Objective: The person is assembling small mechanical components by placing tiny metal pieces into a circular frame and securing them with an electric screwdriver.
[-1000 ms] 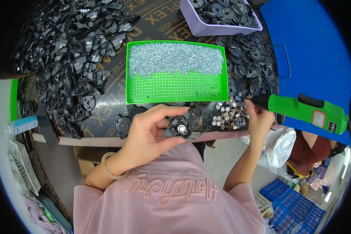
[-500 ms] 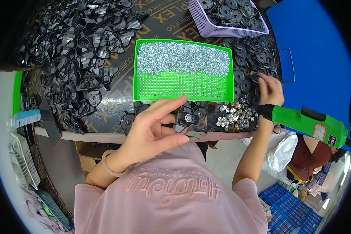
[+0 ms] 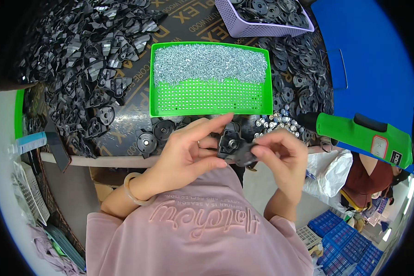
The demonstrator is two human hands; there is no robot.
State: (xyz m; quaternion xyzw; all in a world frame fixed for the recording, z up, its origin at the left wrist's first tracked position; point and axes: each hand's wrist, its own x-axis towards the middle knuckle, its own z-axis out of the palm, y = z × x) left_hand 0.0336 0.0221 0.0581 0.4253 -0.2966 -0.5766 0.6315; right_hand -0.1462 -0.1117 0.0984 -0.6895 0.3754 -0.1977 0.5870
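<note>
Both hands meet at the near edge of the workbench (image 3: 138,112), just in front of the person's chest. The left hand (image 3: 188,152) holds a small black plastic part (image 3: 232,146) with a metal stud at its centre, thumb beneath and fingers curled above it. The right hand (image 3: 280,154) closes narrowly on the same part from the other side, its fingertips (image 3: 257,149) pinched at the part's right edge. Whether those fingertips also hold a smaller piece cannot be told. A pale bangle (image 3: 134,195) sits on the left wrist.

Directly beyond the hands lies a green perforated tray (image 3: 207,99), its far half covered with small silver screws (image 3: 209,69), its near half bare. A cluster of small silver cylindrical fittings (image 3: 276,124) rests on the bench just beside the tray's near right corner, close to the right hand. A green power screwdriver (image 3: 363,135) hangs to the right of the hands, apart from them, its tip pointing toward the fittings.

A large heap of black plastic parts (image 3: 87,69) covers the left of the bench. Black round discs (image 3: 303,78) spread to the right of the tray, and more fill a lilac basket (image 3: 257,27) at the far edge. Two discs (image 3: 154,135) lie just left of the left hand.
</note>
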